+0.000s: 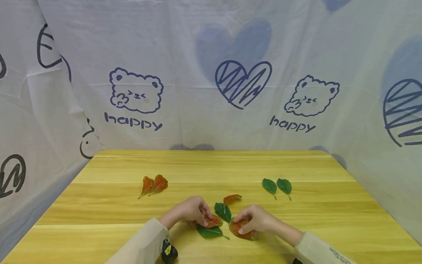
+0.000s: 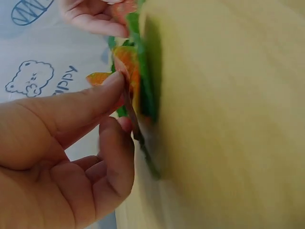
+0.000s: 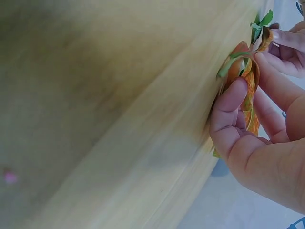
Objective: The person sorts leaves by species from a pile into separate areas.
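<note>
In the head view my left hand [image 1: 195,209] pinches a red leaf [image 1: 215,221] between thumb and fingers. A green leaf [image 1: 210,232] lies just under it, its stem pointing right. My right hand [image 1: 258,221] grips another red leaf [image 1: 238,228], whose far part is covered by the fingers. Between the hands lies a green leaf [image 1: 222,211], with a curled red leaf [image 1: 232,198] at its far end. The left wrist view shows the pinched leaf edge-on, its dark stem [image 2: 135,126] beside the fingertips. Orange-red leaf [image 3: 249,88] shows between the right fingers in the right wrist view.
Two red leaves [image 1: 159,183] lie overlapping at the back left of the wooden table [image 1: 108,209]. Farther right, two green leaves [image 1: 269,186] rest side by side. A white cloth [image 1: 188,110] printed with bears and hearts hangs behind the table and along its sides.
</note>
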`<state>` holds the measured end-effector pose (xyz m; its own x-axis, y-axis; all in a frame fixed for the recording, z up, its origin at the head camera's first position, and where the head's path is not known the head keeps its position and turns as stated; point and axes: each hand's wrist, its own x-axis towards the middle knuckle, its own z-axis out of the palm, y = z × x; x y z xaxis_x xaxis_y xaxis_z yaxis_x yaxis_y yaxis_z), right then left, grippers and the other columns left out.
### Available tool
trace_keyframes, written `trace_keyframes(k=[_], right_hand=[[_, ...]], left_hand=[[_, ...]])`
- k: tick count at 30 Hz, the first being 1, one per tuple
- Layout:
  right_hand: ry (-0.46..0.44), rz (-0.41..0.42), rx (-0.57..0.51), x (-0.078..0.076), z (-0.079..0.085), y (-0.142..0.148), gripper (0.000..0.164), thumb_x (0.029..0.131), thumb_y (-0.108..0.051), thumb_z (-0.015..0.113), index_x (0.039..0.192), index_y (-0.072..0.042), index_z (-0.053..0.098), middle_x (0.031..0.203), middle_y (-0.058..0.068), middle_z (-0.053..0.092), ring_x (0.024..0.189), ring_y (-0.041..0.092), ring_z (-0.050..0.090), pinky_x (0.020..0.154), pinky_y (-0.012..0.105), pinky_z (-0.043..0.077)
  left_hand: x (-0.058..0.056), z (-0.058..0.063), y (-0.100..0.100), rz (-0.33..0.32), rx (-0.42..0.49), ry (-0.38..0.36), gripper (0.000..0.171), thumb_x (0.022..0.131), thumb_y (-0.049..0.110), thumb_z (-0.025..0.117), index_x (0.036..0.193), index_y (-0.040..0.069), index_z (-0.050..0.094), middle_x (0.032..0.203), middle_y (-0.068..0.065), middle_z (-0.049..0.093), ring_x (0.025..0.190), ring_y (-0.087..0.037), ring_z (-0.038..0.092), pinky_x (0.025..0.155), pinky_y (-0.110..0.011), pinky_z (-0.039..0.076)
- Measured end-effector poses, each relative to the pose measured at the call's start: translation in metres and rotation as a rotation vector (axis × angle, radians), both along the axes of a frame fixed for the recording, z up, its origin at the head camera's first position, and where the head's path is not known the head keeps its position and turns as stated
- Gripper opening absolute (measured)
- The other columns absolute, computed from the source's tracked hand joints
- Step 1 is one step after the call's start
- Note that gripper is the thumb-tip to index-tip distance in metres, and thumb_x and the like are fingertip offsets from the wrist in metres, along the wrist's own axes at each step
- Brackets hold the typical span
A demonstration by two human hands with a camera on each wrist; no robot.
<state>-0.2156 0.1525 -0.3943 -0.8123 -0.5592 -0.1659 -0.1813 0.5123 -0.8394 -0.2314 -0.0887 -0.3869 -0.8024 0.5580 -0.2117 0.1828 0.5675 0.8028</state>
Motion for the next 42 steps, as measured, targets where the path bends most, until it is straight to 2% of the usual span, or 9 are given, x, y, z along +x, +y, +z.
trace_keyframes(k=[4, 9, 15, 23, 29, 33, 37, 42], right_hand=[[-0.004, -0.006, -0.002, 0.0, 0.001, 0.0, 0.026, 0.07, 0.003, 0.071, 0.096, 0.005, 0.067, 0.059, 0.001, 0.049, 0.042, 0.006, 0.037, 0.039, 0.017, 0.036], [0.024, -0.002, 0.008, -0.002, -0.002, 0.0, 0.026, 0.069, 0.006, 0.071, 0.094, 0.004, 0.067, 0.055, 0.0, 0.044, 0.042, 0.006, 0.036, 0.038, 0.017, 0.036], [0.049, 0.006, 0.016, -0.004, -0.005, -0.001, 0.027, 0.067, 0.008, 0.072, 0.093, 0.004, 0.068, 0.052, -0.001, 0.045, 0.04, 0.005, 0.036, 0.037, 0.017, 0.037], [0.064, 0.022, 0.024, -0.004, -0.006, 0.0, 0.027, 0.066, 0.009, 0.072, 0.092, 0.005, 0.067, 0.049, -0.002, 0.045, 0.036, 0.003, 0.036, 0.036, 0.015, 0.035], [0.055, 0.017, 0.017, -0.005, -0.007, -0.001, 0.027, 0.066, 0.011, 0.071, 0.092, 0.005, 0.067, 0.048, -0.002, 0.045, 0.036, 0.002, 0.035, 0.036, 0.015, 0.034], [0.06, 0.018, 0.016, -0.004, -0.007, -0.001, 0.026, 0.066, 0.01, 0.071, 0.091, 0.004, 0.067, 0.048, -0.003, 0.044, 0.035, 0.001, 0.034, 0.036, 0.015, 0.033], [0.065, 0.018, 0.018, -0.004, -0.008, -0.001, 0.026, 0.066, 0.009, 0.072, 0.091, 0.004, 0.067, 0.048, -0.003, 0.044, 0.035, 0.001, 0.034, 0.035, 0.014, 0.033], [0.059, 0.012, 0.018, -0.005, -0.008, 0.0, 0.026, 0.066, 0.009, 0.072, 0.091, 0.004, 0.068, 0.048, -0.003, 0.043, 0.035, 0.001, 0.034, 0.036, 0.014, 0.033]], left_hand=[[-0.005, 0.005, 0.0, -0.036, 0.03, -0.034, 0.011, 0.074, -0.007, 0.066, 0.084, -0.001, 0.067, 0.054, 0.0, 0.052, 0.039, -0.005, 0.031, 0.039, -0.019, 0.029], [-0.011, 0.008, 0.005, 0.011, 0.041, -0.045, 0.01, 0.079, 0.0, 0.065, 0.088, 0.0, 0.066, 0.057, 0.0, 0.055, 0.04, -0.006, 0.027, 0.039, -0.02, 0.024], [-0.019, 0.008, 0.015, 0.083, 0.043, -0.054, 0.012, 0.081, 0.003, 0.063, 0.093, 0.001, 0.063, 0.062, -0.004, 0.055, 0.043, -0.009, 0.035, 0.04, -0.021, 0.026], [-0.033, 0.005, 0.027, 0.141, 0.094, -0.107, 0.013, 0.083, 0.0, 0.06, 0.095, 0.0, 0.057, 0.065, -0.009, 0.059, 0.041, -0.01, 0.036, 0.038, -0.022, 0.022], [-0.04, 0.0, 0.032, 0.193, 0.146, -0.178, 0.018, 0.083, 0.002, 0.06, 0.101, 0.001, 0.055, 0.064, -0.006, 0.056, 0.047, -0.012, 0.048, 0.038, -0.021, 0.021], [-0.042, -0.002, 0.034, 0.222, 0.166, -0.217, 0.02, 0.083, 0.004, 0.061, 0.102, 0.002, 0.056, 0.069, -0.007, 0.058, 0.05, -0.012, 0.051, 0.039, -0.02, 0.022], [-0.045, -0.004, 0.035, 0.218, 0.206, -0.246, 0.02, 0.083, 0.003, 0.06, 0.103, 0.0, 0.056, 0.079, -0.01, 0.063, 0.048, -0.01, 0.048, 0.039, -0.019, 0.027], [-0.048, -0.004, 0.036, 0.174, 0.218, -0.229, 0.019, 0.083, 0.002, 0.059, 0.102, -0.001, 0.061, 0.08, -0.014, 0.066, 0.037, -0.005, 0.032, 0.036, -0.018, 0.024]])
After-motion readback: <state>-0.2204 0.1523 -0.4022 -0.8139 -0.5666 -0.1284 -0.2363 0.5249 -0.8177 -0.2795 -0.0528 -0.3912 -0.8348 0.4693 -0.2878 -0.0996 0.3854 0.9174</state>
